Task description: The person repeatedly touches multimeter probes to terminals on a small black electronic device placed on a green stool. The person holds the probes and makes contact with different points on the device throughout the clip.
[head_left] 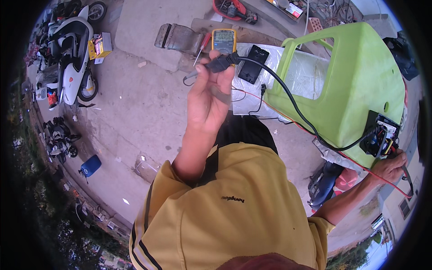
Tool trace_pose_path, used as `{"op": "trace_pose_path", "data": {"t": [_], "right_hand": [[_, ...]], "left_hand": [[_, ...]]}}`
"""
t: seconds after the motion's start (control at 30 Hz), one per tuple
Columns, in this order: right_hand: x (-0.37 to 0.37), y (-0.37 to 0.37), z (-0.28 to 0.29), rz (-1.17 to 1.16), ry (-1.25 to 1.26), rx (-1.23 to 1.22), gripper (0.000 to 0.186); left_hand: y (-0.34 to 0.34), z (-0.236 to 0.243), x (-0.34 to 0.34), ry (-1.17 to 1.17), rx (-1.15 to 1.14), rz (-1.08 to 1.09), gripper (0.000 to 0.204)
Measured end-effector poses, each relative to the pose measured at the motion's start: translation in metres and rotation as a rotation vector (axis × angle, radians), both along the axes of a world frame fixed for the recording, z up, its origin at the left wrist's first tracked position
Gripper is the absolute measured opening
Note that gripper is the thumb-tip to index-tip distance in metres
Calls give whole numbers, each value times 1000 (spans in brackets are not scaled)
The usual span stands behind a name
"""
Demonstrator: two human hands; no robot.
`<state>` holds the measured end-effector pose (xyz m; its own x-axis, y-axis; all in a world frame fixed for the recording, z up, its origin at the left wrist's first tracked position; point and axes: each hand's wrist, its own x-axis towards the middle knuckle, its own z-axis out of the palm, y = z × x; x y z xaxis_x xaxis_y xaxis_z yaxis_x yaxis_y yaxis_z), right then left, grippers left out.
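My left hand (209,96) is raised near the middle, its fingers closed on the black plug (220,64) of a thick power cord. A slim grey test probe (192,74) sticks out beside the plug from the same fingers. At the far right my right hand (389,168) pinches a second test probe (408,174) with a red lead, at an opened black box (381,134) with wires and circuit parts exposed. The probe's tip is hidden. The cord runs from the plug to this box. A yellow multimeter (224,40), its display lit, lies just beyond my left hand.
The box rests against a large light-green plastic shell (355,67). A black cover (254,64) lies on white sheeting (243,105). A red screwdriver (205,41) and a metal block (180,38) are left of the meter. Scooters (74,72) stand at the left.
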<state>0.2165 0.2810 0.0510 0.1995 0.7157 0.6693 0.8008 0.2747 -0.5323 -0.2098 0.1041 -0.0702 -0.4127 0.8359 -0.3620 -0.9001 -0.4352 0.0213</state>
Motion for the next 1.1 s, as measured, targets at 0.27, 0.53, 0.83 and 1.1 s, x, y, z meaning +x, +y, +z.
{"op": "trace_pose_path", "data": {"t": [0.27, 0.53, 0.83, 1.1], "right_hand": [[-4, 1, -1, 26, 50, -11, 36], [-3, 0, 2, 43, -33, -26, 41], [-4, -1, 3, 39, -122, -41, 42], [-13, 0, 4, 75, -126, 20, 42]], "left_hand": [[-17, 16, -7, 176, 133, -146, 19], [-71, -9, -33, 1155, -279, -678, 10], [-99, -19, 6, 861, -113, -1034, 11], [-109, -40, 25, 559, 40, -1325, 18]]}}
